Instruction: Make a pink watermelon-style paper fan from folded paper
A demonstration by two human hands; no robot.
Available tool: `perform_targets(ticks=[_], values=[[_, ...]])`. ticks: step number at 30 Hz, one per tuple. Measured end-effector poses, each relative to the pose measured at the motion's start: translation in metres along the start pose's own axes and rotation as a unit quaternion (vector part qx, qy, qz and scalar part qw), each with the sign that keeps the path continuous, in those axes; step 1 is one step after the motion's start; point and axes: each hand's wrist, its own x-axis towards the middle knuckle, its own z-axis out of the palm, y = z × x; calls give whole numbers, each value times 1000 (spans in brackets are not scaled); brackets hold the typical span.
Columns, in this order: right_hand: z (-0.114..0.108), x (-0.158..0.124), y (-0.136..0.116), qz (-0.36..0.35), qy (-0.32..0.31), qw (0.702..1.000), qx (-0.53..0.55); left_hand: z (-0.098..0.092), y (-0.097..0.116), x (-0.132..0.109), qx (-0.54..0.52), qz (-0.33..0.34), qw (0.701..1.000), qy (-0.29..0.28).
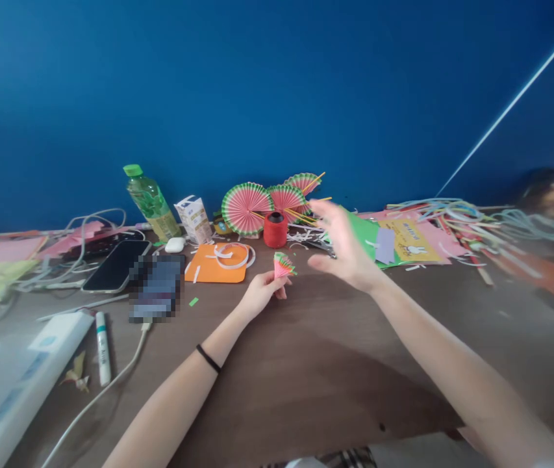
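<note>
Small folded pink-and-green paper fan (pixel 284 265), held upright.

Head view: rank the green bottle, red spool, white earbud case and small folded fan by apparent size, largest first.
1. green bottle
2. red spool and small folded fan: about alike, fan nearer
3. white earbud case

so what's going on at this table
At a brown wooden table, a person's left hand pinches a small folded pink-and-green paper fan. The right hand is open and raised just beside it, holding nothing. Opened round pink-and-green paper fans on sticks sit at the back, next to a red spool of thread.
</note>
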Motion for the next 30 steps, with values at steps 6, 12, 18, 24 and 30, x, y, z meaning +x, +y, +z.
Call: perform_targets(ticks=[6,12,18,24,30], values=[[28,18,18,47,-157,983,83,-8,4,1,-10,-4,999,-46],[34,35,26,117,-166,967,154,-10,5,-1,19,-3,997,-81],[28,31,32,187,-196,937,222,-12,0,-3,97,18,994,-54],[32,36,43,171,-173,931,274,-14,8,-6,252,42,966,-35],[41,43,50,142,-147,931,301,-27,6,1,210,-5,978,8]])
